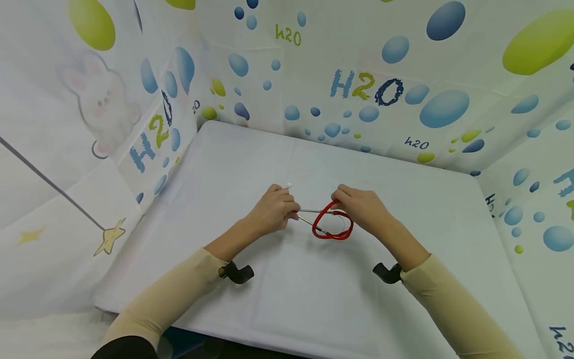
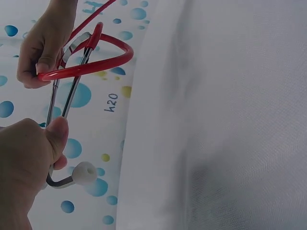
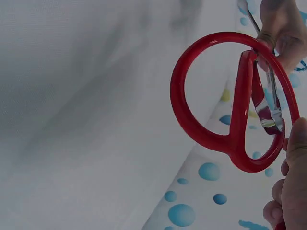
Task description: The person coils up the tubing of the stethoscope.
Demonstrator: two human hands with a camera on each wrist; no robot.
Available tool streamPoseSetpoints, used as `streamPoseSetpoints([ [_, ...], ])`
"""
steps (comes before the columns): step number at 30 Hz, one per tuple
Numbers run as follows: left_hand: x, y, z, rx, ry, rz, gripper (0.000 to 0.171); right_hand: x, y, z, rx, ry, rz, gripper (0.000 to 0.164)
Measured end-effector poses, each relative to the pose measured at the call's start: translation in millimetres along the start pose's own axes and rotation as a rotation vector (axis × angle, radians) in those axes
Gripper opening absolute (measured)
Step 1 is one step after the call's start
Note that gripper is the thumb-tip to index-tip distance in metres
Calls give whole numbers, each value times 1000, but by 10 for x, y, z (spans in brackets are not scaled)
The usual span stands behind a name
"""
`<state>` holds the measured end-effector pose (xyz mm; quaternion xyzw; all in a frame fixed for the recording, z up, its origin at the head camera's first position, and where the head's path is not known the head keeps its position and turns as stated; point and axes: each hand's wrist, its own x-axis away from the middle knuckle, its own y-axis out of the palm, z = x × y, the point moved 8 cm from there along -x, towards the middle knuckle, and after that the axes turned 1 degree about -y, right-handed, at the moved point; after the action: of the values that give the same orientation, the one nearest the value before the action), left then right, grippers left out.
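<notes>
A stethoscope with red tubing (image 1: 333, 236) and metal ear tubes (image 1: 309, 211) is held up over the white table between two hands. My left hand (image 1: 277, 207) grips the metal ear tubes, and a white eartip (image 2: 84, 173) sticks out past its fingers in the left wrist view. With thumb and fingers, my right hand (image 1: 358, 205) pinches the red tubing, which curves in a loop around the metal part. In the right wrist view the red loop (image 3: 178, 91) hangs beside my right thumb (image 3: 298, 139). The chest piece is hidden.
A white cloth covers the table (image 1: 287, 299). White curtains (image 1: 314, 50) printed with blue and green drops and H2O lettering stand behind and at the sides. Black wrist mounts (image 1: 238, 273) sit on both forearms.
</notes>
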<state>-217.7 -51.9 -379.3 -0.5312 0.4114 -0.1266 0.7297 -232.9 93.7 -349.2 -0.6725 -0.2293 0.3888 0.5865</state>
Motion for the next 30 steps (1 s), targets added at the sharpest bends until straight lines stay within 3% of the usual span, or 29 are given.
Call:
streamPoseSetpoints([
  [6, 23, -61, -26, 68, 31, 21, 9, 16, -10, 33, -83, -28, -13, 30],
  [10, 29, -85, -25, 122, 58, 28, 11, 40, -51, 46, -79, -62, -2, 34],
  [16, 32, -113, 10, 157, 76, 23, 12, 88, -148, 51, 17, -129, 122, 32],
  [22, 24, -155, 49, 208, 66, 9, 13, 113, -162, 117, 54, -110, 210, 25],
  [25, 30, -169, 36, 237, 40, 9, 13, 115, -137, 144, 14, -91, 199, 24],
  [30, 55, -173, -1, 289, 1, 19, 14, 136, -68, 192, -62, -44, 157, 38],
])
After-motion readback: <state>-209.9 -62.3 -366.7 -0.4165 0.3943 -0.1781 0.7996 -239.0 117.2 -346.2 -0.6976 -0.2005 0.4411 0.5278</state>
